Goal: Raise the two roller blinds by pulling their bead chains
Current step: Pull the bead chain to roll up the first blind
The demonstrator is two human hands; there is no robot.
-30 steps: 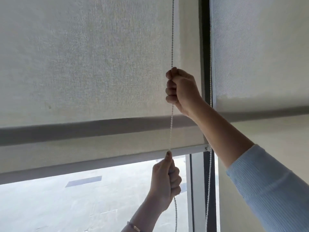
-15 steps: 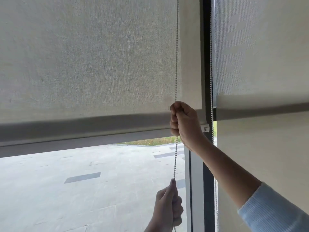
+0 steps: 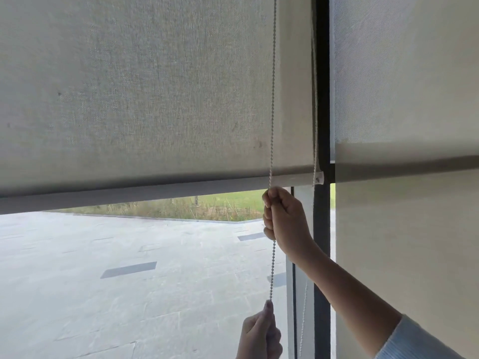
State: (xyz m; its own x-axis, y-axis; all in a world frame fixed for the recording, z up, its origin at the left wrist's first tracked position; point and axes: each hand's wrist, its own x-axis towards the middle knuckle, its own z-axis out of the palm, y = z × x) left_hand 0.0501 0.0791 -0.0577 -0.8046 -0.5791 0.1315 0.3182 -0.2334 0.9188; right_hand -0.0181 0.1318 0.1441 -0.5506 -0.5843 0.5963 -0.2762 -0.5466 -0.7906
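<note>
right hand [image 3: 285, 224]: fist is being closed around the bead chain [image 3: 272, 99], just below the bottom bar [image 3: 155, 193]
left hand [image 3: 261, 335]: lower, chain is being pinched at the fingertips
chain axis: near vertical, being held taut between both hands
left blind [image 3: 142, 86]: hanging partly raised, bar running slightly tilted
right blind [image 3: 404, 68]: hanging beside the dark frame [image 3: 321, 99]

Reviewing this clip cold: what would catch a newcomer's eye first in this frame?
Most striking is the big left roller blind filling the upper frame, its bottom bar lifted to show paved ground and grass outside. Just right of centre, both hands grip one bead chain: the right hand just under the bar, the left hand at the bottom edge. The right roller blind beyond the dark window frame hangs lower.
</note>
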